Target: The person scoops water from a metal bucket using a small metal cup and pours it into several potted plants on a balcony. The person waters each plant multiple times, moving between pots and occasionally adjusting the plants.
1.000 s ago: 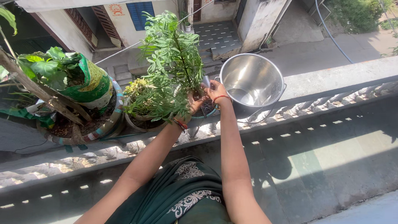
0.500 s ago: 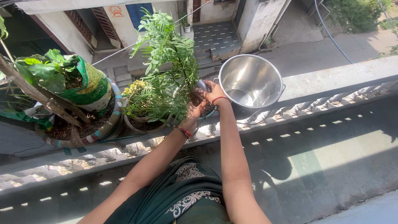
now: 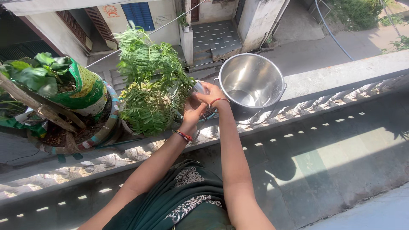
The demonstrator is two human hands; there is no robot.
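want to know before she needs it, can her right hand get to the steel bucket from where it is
Probably yes. The right hand is at a small metal cup over the plant pot, and the steel bucket stands open right beside it on the ledge, with nothing between them.

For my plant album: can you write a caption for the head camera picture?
Both hands, left hand and right hand, hold a small metal cup over a leafy potted plant beside a steel bucket.

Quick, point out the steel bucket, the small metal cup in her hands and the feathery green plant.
steel bucket (image 3: 251,81), head view, inner wall.
small metal cup (image 3: 197,89), head view, rim.
feathery green plant (image 3: 147,74), head view, leafy middle.
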